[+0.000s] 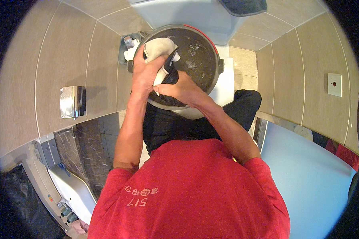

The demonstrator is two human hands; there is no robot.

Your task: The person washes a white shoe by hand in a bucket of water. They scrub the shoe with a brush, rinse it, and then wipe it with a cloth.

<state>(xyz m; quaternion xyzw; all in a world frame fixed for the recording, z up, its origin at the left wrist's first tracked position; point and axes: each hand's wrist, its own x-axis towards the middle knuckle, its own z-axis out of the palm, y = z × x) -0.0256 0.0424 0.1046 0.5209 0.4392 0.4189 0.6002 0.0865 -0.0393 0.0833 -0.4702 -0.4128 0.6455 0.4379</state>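
My left hand (145,73) grips a wet-looking black and cream cloth (161,49) near its cream end. My right hand (182,89) is closed on the lower part of the same cloth, close to my left wrist. Both hands are over the left side of a round dark bucket (197,68) with a red strip on its rim. Dark liquid with some bubbles lies in the bucket. The cloth's dark lower end hangs inside the near rim, partly hidden by my right hand.
A small bin (123,49) with white paper stands left of the bucket. Behind is a pale blue container (194,15) with a dark cloth (242,6) over it. Tiled walls rise on both sides; a metal paper holder (73,102) is on the left one.
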